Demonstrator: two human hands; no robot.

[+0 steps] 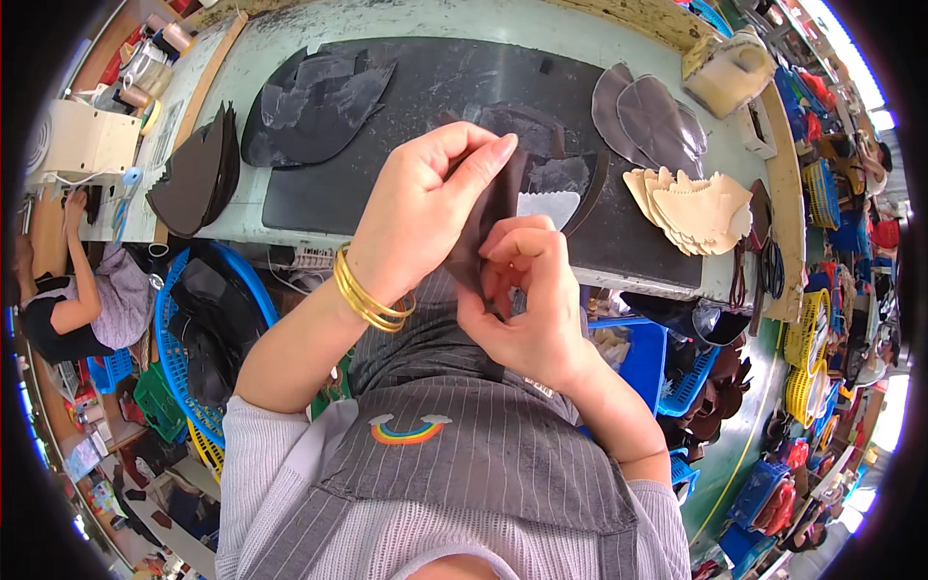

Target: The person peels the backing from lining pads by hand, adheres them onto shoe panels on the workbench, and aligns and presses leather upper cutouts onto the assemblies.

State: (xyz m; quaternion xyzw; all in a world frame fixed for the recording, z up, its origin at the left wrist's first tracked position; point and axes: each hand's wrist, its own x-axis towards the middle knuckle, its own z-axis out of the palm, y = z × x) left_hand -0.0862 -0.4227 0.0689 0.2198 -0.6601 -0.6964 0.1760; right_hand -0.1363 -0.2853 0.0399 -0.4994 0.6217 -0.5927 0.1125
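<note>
A thin dark brown leather piece (495, 208) is held up and folded over in front of my body, above the near edge of the table. My left hand (420, 208), with gold bangles at the wrist, pinches its upper end between thumb and fingers. Lower down, my right hand (527, 300) has its fingers curled in against the piece's edge. The fingertips are partly hidden by the leather. Just behind, on the black mat (435, 72), lies a curved dark piece (561, 179) with a light grey patch of backing.
Beige scalloped pieces (691, 208) lie stacked at the right; dark oval pieces (648, 121) rest beyond them. At the left are a dark stack (198, 179) and large black pieces (314, 111). A yellowish container (730, 68) stands far right. A blue basket (174, 319) sits below the table; another person (82, 300) works at left.
</note>
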